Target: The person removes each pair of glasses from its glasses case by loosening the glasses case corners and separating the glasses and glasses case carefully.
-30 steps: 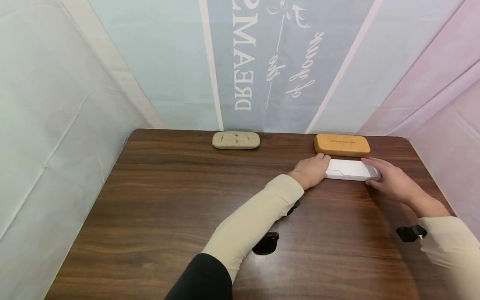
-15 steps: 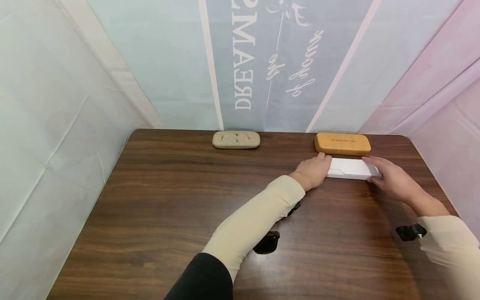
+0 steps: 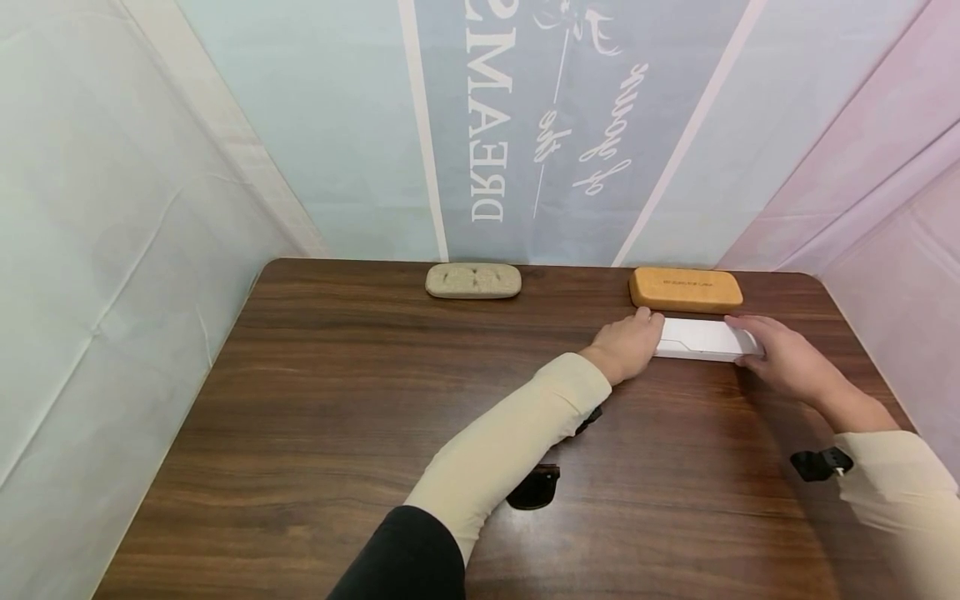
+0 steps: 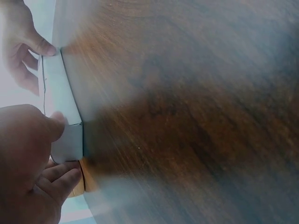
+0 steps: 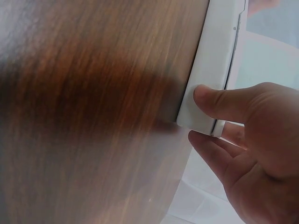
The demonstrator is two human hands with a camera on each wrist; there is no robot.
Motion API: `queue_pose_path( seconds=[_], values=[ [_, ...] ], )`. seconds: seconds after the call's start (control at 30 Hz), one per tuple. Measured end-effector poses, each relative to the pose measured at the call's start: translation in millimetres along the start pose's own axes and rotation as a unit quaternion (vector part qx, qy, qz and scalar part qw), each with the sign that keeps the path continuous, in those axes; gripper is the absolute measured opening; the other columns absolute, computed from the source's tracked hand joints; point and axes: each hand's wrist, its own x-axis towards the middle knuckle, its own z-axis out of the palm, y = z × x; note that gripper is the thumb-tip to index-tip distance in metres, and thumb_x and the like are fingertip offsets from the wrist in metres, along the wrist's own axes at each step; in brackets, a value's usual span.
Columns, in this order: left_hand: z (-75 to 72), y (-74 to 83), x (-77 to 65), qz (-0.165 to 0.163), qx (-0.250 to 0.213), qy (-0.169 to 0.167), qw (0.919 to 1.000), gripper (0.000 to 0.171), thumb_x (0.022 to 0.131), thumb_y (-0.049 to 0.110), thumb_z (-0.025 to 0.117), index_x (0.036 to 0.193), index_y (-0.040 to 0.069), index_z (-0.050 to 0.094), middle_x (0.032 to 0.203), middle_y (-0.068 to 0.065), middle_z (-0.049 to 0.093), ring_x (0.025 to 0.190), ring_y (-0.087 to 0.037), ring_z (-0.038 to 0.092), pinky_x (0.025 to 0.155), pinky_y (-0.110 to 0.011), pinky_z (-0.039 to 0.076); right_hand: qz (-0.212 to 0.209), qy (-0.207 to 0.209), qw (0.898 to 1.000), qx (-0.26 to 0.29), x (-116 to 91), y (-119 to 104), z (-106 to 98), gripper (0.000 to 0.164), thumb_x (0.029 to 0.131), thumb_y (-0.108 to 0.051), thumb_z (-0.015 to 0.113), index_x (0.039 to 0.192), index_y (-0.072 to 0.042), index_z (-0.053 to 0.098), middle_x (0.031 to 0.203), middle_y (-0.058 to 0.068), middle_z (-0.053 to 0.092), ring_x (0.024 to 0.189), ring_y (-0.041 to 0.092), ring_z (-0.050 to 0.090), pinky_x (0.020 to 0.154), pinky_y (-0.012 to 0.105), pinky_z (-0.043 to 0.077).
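A long white box (image 3: 703,338) lies on the table in front of an orange-yellow hard case. My left hand (image 3: 624,343) grips its left end; in the left wrist view the thumb is on the near side and the fingers reach round to the far side. At the right end my right hand (image 3: 793,360) holds the box between thumb and fingers. The right wrist view shows that thumb against the near side of the box (image 5: 210,60), with fingertips near its end. A thin seam line runs along the box, and its lid looks closed.
Behind the box sits the orange-yellow case (image 3: 686,289), printed with small text. A beige fabric-look case (image 3: 472,281) stands along the back edge. Dark sunglasses (image 3: 534,488) lie partly hidden under my left forearm. Cloth curtains (image 3: 360,150) hang round the wooden table (image 3: 337,400).
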Motion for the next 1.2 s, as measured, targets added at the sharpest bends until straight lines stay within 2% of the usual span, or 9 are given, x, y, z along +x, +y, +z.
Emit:
queue_pose_path(
  seconds=[0.3,0.67,0.9,1.2],
  values=[
    [1.6,-0.7,-0.8,0.002,0.003,0.0,1.0,0.039,0.106,0.032,0.053,0.141,0.018,0.044,0.127,0.004,0.047,0.104,-0.006,0.058,0.077,-0.022,0.054,0.0,0.0,1.0,-0.002,-1,-1,0,0.065,0.069,0.019,0.08,0.128,0.012,0.055,0.119,0.036,0.057,0.109,0.051,0.054,0.086,0.06,0.041],
    [1.2,-1.7,-0.1,0.0,0.003,-0.01,0.9999,0.047,0.102,0.024,0.06,0.144,0.019,0.04,0.133,0.003,0.044,0.115,-0.008,0.051,0.084,-0.023,0.053,0.01,-0.018,1.0,0.0,-1,-7,-4,0.063,0.072,0.016,0.08,0.13,0.012,0.054,0.12,0.036,0.056,0.11,0.052,0.053,0.087,0.064,0.043],
    [-1.8,-9.2,-4.6,0.011,0.003,-0.021,0.9997,0.054,0.099,0.025,0.065,0.146,0.017,0.039,0.135,0.001,0.043,0.118,-0.009,0.051,0.085,-0.024,0.052,0.016,-0.033,0.999,0.0,2,-12,-5,0.063,0.074,0.014,0.08,0.132,0.01,0.054,0.122,0.035,0.055,0.112,0.052,0.053,0.087,0.065,0.044],
    [-4.1,-22.2,-12.9,0.039,0.0,-0.016,0.9991,0.039,0.104,0.026,0.055,0.139,0.015,0.043,0.132,-0.001,0.046,0.114,-0.01,0.054,0.08,-0.023,0.052,-0.011,-0.024,1.0,0.003,5,-19,-5,0.064,0.073,0.015,0.08,0.131,0.011,0.055,0.12,0.034,0.056,0.11,0.05,0.054,0.085,0.062,0.045]
  ],
)
